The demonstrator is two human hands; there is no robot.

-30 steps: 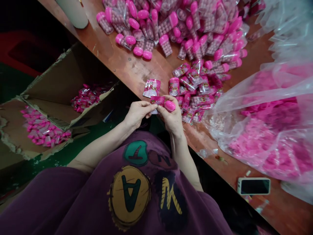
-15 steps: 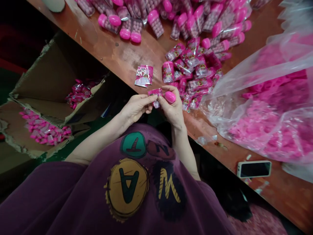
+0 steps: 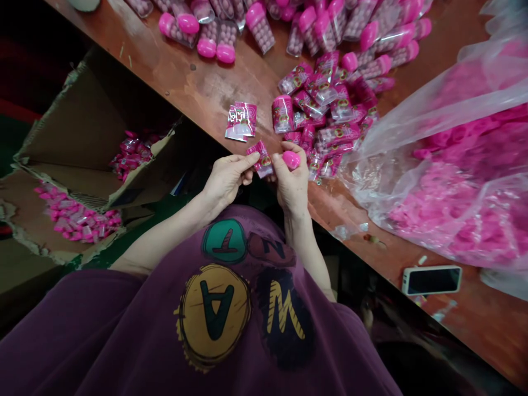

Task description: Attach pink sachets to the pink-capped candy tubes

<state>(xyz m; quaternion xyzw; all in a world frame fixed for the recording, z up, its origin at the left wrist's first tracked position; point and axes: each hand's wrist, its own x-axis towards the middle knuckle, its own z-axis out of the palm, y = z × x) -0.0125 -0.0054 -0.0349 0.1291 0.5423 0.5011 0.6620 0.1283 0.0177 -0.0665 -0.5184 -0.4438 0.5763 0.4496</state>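
Observation:
My left hand pinches a flat pink printed sleeve label between thumb and fingers, above the table's front edge. Close beside it, my right hand is curled around a small bottle with a glossy pink cap; its body is hidden in the palm. The right fingertips are near the label's right edge, and I cannot tell whether they touch it. A few more flat labels lie on the table just beyond. To their right is a heap of small candy bottles in printed pink sleeves.
Clear bottles of pink balls with pink caps crowd the far side of the table. A plastic bag of pink pieces and a phone are at right. Left, below the table, a torn cardboard box holds pink packs.
The label has turned to a tilt and more of its printed face shows. My right thumb has drawn back from it, and the hands are slightly farther apart. The view has shifted a little.

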